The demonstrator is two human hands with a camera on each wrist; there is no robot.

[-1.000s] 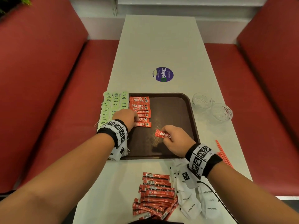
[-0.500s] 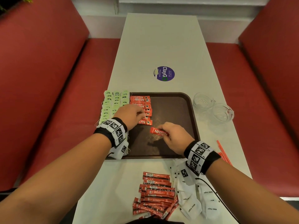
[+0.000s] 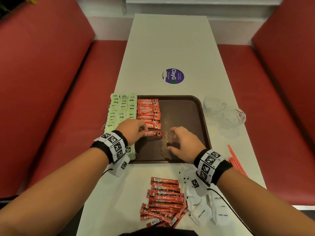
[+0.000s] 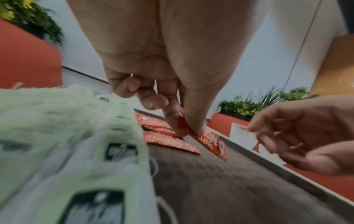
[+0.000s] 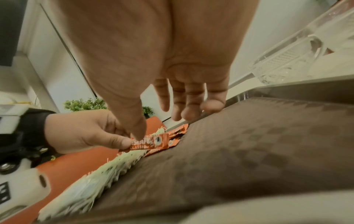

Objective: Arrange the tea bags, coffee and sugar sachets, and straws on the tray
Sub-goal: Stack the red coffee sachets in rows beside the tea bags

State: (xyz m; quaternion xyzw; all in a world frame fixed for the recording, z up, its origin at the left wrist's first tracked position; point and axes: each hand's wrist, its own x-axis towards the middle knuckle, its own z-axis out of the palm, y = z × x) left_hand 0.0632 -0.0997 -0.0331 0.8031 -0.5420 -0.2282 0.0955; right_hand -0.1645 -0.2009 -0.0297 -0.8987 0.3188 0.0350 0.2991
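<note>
The left hand (image 3: 134,132) pinches a Nescafé sachet (image 3: 154,133), long axis crosswise, just nearer than the coffee row (image 3: 148,113) by the tray (image 3: 203,116)'s left edge; right hand (image 3: 183,143) hovers unclenched, empty.

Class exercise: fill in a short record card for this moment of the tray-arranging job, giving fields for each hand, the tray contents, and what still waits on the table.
left hand: pinches one coffee sachet just below the coffee row
right hand: fingers relaxed, holding nothing, over the tray
on tray: tea bags along left edge; coffee row beside them
waiting on table: loose coffee sachets, sugar sachets, straws
also on table: two glass cups
</note>
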